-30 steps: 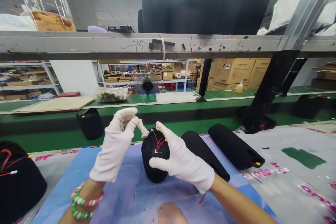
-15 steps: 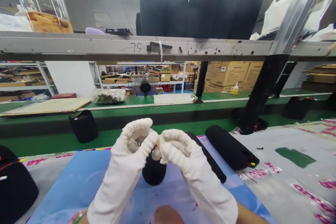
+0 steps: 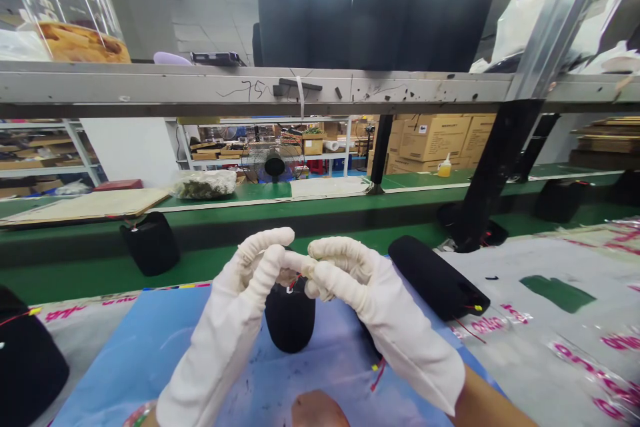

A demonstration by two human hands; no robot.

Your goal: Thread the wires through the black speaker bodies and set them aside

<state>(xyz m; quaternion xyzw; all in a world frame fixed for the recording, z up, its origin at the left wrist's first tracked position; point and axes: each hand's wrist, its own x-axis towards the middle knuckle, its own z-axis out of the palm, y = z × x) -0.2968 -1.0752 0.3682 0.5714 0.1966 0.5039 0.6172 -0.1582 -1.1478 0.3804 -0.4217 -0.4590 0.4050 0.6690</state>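
Note:
My left hand (image 3: 260,267) and my right hand (image 3: 340,270) wear white cloth gloves and meet at the fingertips. The left fingers are curled, one stretching across to the right hand. My right thumb and fingers close in a pinch at that fingertip; what lies between them is too small to make out. Just below and behind stands a rounded black piece (image 3: 290,321) with a red wire and a small white spot at its top. A red wire with a yellow connector (image 3: 379,371) emerges below my right forearm, from a dark piece mostly hidden by it.
A blue sheet (image 3: 175,320) covers the work surface. To the right lies a black cylinder (image 3: 435,277); another black piece (image 3: 150,243) stands left on the green surface. A metal shelf (image 3: 175,83) crosses above, carrying several tall black pieces (image 3: 380,13). A dark post (image 3: 493,180) stands at right.
The hands have drawn slightly apart, with one left finger now stretched toward the right pinch. More of the black piece below shows, and the red wire under the right forearm is now visible.

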